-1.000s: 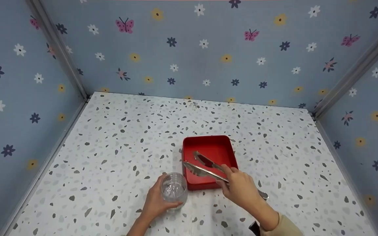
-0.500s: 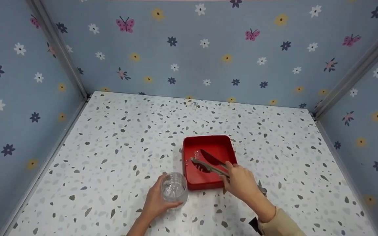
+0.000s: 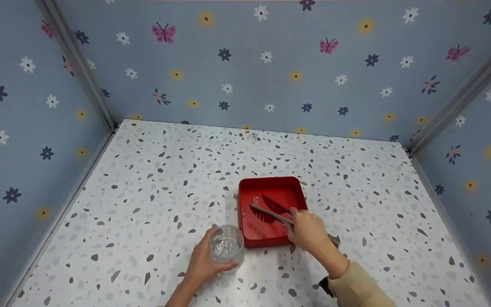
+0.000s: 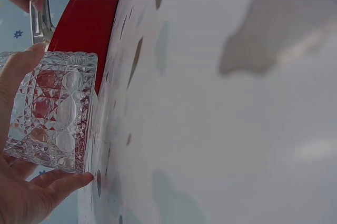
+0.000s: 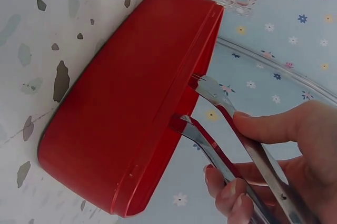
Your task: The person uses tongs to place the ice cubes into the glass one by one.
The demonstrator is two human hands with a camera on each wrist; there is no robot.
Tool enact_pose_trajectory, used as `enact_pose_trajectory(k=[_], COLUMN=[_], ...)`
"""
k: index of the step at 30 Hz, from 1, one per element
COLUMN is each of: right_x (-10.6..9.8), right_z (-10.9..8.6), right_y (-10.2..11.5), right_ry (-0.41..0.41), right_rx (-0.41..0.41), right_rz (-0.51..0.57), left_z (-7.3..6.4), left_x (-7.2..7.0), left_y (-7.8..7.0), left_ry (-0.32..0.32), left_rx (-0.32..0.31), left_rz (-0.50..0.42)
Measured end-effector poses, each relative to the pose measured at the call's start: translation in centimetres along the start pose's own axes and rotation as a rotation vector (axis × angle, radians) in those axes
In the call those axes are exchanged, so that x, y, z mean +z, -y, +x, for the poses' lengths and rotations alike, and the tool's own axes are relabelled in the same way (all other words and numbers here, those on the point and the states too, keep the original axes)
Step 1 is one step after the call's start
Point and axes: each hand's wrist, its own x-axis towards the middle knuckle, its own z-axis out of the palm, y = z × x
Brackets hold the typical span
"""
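Note:
My left hand [image 3: 207,261] grips a clear cut-glass tumbler [image 3: 226,247] with thumb and fingers around its side; the glass stands upright on the table beside the tray's front left corner. Clear pieces show inside it. In my right hand [image 3: 311,230] are metal tongs [image 5: 231,145], thumb on one arm and fingers on the other. Their tips reach spread apart over the rim into a red rectangular tray [image 3: 267,232]. A few small clear pieces [image 3: 256,199] lie at the tray's left side, near the tong tips. The right wrist view hides the tray's floor behind its wall.
The speckled white table [image 3: 164,170] runs back to a blue wall [image 3: 254,64] printed with flowers and butterflies. Side panels [image 3: 24,170] in the same print stand at left and right, with grey metal strips at the corners.
The tong tips have moved from above the tray's left edge down into the tray and a little right. Small clear pieces now show on the tray floor. The left hand and glass stay put.

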Motion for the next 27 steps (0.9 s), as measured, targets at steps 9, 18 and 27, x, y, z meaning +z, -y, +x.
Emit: enact_pose_trajectory(k=[9,18,27], right_x=[1.1,1.9,2.6], right_z=[0.9,1.4,1.7], right_y=[-0.1,-0.1,-0.1], right_ry=[-0.009,-0.030,-0.079], right_rx=[-0.023,-0.043,-0.055], right_rz=[-0.010,-0.007,-0.050], left_z=[0.0,0.1,0.1], left_x=[0.0,0.0,0.0], left_y=[0.0,-0.1,0.0], left_ry=[0.006,0.015,0.000], left_rx=[-0.015,-0.022,0.019], left_rz=[0.013,0.017,0.009])
